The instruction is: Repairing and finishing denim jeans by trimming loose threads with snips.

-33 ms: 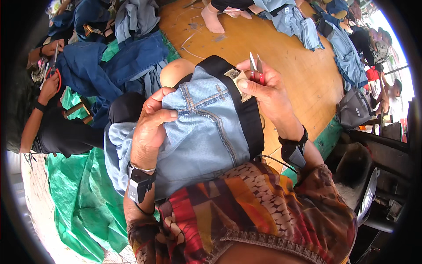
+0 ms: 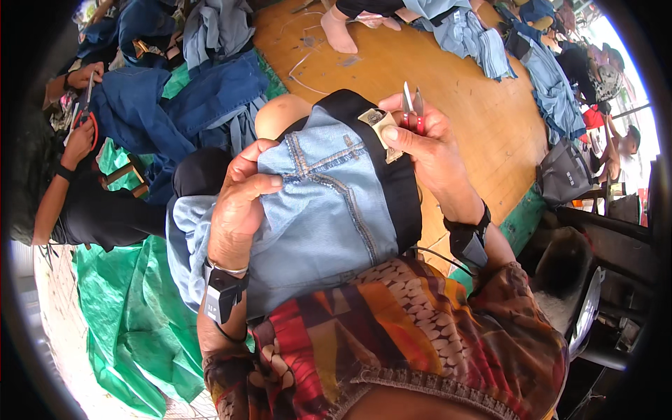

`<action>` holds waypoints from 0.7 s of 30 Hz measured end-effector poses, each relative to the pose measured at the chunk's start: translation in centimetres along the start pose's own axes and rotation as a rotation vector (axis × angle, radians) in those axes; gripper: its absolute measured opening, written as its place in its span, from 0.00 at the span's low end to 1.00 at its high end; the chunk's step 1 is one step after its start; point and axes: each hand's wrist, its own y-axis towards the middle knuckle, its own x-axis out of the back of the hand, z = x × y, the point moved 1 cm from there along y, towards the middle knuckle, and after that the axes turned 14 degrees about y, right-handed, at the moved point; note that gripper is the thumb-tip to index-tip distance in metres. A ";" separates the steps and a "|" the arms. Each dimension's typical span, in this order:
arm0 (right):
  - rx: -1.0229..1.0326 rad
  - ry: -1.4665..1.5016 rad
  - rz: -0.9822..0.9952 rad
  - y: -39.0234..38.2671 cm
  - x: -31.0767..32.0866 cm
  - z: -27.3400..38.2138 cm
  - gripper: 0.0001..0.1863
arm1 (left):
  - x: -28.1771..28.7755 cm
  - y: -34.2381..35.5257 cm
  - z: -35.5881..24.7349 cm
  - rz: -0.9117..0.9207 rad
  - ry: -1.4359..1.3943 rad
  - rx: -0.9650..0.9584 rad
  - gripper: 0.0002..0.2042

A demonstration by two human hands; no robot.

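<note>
Light blue denim with a black waistband lies across my lap, its pale stitched seams facing up. My left hand grips the denim at the left, thumb and fingers pinching it beside the crossing seams. My right hand holds small red-handled scissors, blades pointing up and apart, while its thumb presses on a tan label at the waistband. The underside of the denim and some fingertips are hidden.
A co-worker's hands hold orange-handled scissors at left beside dark blue jeans. Another person's bare foot rests on the wooden board. Garment piles, a grey bag and a green sheet surround me.
The scissors in my right hand have shifted very slightly to the right. Otherwise both hands and the denim look practically the same.
</note>
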 end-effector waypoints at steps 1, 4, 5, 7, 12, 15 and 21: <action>0.003 0.001 0.000 0.0 0.0 0.0 0.16 | -0.1 0.0 -0.1 0.001 0.003 -0.001 0.22; 0.055 0.050 0.029 -0.3 0.1 0.0 0.14 | -0.3 -0.2 -0.3 0.001 0.017 -0.037 0.21; 0.056 0.069 0.050 -0.4 0.3 0.0 0.14 | -0.2 -0.3 -0.3 -0.001 0.044 -0.038 0.21; 0.058 0.088 0.069 -0.6 0.3 0.1 0.14 | -0.3 -0.4 -0.5 -0.003 0.100 -0.035 0.21; 0.054 -0.066 0.001 -1.3 0.5 1.2 0.13 | -1.1 -0.7 -1.4 -0.074 0.280 -0.052 0.18; 0.055 0.016 0.009 -1.4 0.6 1.6 0.13 | -1.8 -0.6 -2.7 -0.049 0.496 -0.145 0.15; 0.259 -0.232 0.086 -1.2 -0.3 1.9 0.19 | -5.4 1.3 -7.4 -0.113 0.979 -0.302 0.19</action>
